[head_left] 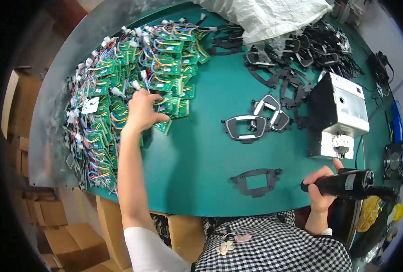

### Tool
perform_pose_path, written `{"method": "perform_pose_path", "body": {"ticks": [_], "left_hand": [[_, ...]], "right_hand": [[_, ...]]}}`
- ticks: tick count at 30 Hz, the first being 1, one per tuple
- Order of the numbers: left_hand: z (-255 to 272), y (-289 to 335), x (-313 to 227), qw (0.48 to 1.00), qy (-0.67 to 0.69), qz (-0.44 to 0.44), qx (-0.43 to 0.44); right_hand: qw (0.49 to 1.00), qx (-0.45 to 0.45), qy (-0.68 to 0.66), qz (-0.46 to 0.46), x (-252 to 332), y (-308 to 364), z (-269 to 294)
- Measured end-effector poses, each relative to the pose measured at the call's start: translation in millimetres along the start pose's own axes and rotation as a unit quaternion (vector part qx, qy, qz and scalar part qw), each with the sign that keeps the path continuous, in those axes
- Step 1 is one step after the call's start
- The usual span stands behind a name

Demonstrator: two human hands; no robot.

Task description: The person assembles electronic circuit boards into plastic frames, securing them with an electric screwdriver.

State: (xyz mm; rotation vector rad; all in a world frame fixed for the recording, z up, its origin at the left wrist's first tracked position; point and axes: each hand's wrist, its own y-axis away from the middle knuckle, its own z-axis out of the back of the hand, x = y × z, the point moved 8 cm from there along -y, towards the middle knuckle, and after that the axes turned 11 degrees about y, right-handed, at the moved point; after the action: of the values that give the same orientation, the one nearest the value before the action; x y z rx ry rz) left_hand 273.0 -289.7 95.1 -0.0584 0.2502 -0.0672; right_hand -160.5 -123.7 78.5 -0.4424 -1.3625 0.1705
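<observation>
My left hand (143, 112) reaches over the pile of green circuit boards (169, 68) on the left of the table, thumb and fingers apart. Coloured wires and white connectors trail from the boards, and some lie under my fingers. In my right hand (321, 187) is a black electric screwdriver (350, 183), held level with its tip to the left and its cord to the right. My right index finger points up towards the front of a white and black box-shaped machine (337, 118). Left of the screwdriver tip lies a flat black plastic frame (257, 182).
Black frames with grey rims (245, 128) lie mid-table. More black plastic parts (321, 45) are heaped at the back right beside a white plastic bag (269, 18). A small fan (394, 162) stands at the right edge. Cardboard boxes (77, 245) sit on the floor at left.
</observation>
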Motion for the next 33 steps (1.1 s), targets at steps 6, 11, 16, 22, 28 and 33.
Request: {"method": "perform_pose_path", "body": {"ticks": [6,11,16,22,28,33], "left_hand": [[67.3,69.8,-82.9,0.929,0.181,-0.194,-0.256],[24.6,120.8,-103.5,0.938,0.261,-0.134,-0.183],[-2.6,128.1,-157.6,0.92,0.297,-0.176,-0.185],[-38.2,156.1,-155.0,0.938,0.328,-0.05,-0.101],[-51.1,163.0,-178.7,0.947,0.307,-0.059,-0.074],[-71.9,160.8,-203.5,0.959,0.274,-0.055,-0.042]], "right_hand": [[0.986,0.017,-0.138,-0.091,-16.8,-19.8,7.5],[0.959,-0.171,-0.185,0.131,42.3,-50.4,75.7],[0.954,-0.208,-0.082,0.199,54.3,-64.0,90.2],[0.979,-0.063,-0.079,0.175,37.0,-76.1,68.9],[0.985,0.042,-0.091,0.14,30.6,-105.6,55.4],[0.988,-0.098,-0.075,0.091,26.9,-84.9,62.7]]}}
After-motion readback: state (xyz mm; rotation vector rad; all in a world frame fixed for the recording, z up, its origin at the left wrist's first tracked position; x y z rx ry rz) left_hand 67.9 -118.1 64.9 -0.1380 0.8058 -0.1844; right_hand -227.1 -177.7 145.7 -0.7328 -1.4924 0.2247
